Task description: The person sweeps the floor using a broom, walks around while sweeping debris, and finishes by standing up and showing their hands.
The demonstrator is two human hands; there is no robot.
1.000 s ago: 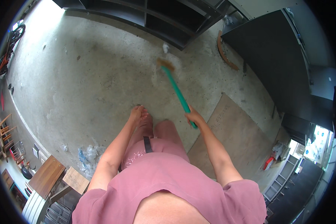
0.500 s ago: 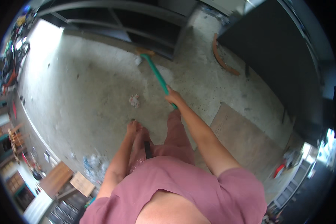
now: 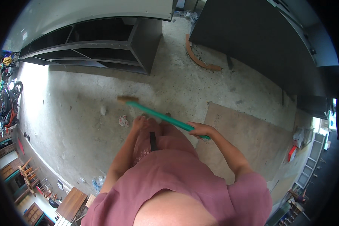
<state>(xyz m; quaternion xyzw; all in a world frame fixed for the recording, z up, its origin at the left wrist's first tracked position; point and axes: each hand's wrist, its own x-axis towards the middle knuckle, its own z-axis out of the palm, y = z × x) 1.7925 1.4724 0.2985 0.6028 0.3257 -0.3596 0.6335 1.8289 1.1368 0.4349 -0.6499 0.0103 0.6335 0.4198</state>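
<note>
A broom with a green handle (image 3: 164, 117) slants across in front of my legs. Its brown head (image 3: 127, 99) lies at the far left end, over the concrete floor. My right hand (image 3: 200, 129) is closed around the handle close to its near end. By my left leg is my left hand (image 3: 140, 122), not touching the broom; its fingers are too small and blurred to read. On the floor left of that hand lies a crumpled piece of whitish and reddish litter (image 3: 123, 121). Farther left is a small pale scrap (image 3: 103, 110).
Dark open shelving (image 3: 141, 47) stands at the far side, and a large dark panel (image 3: 252, 45) at the far right. A curved brown strip (image 3: 196, 58) lies between them. A flat brown board (image 3: 248, 132) covers floor to the right. Clear plastic (image 3: 98, 184) lies at lower left.
The broom head has been drawn nearer and left, away from the shelving. My right hand has moved right and nearer me, turning the handle more crosswise. My view has shifted.
</note>
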